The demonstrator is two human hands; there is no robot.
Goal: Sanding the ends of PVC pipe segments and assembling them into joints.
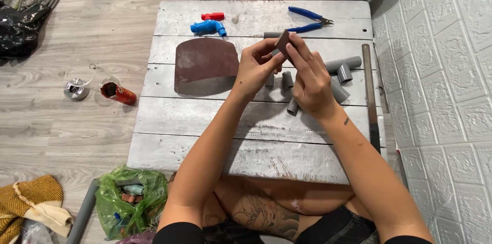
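Note:
Over the middle of a low white wooden table (205, 116), my left hand (256, 67) and my right hand (310, 80) are brought together. My right hand pinches a small brown piece of sandpaper (283, 43) at its fingertips. My left hand grips a grey pipe piece (270, 81), mostly hidden by the fingers, with the sandpaper against its top. Short grey pipe pieces (288, 79) lie on the table just beneath the hands. A large brown sandpaper sheet (205, 64) lies left of my left hand.
A grey tee fitting (344, 65), blue-handled pliers (307, 18), a blue tap (207, 27) and a red handle (212, 16) lie at the back. A long saw blade (370, 90) rests along the right edge. On the floor: a red can (119, 93), a tape roll (76, 89), a green bag (130, 200).

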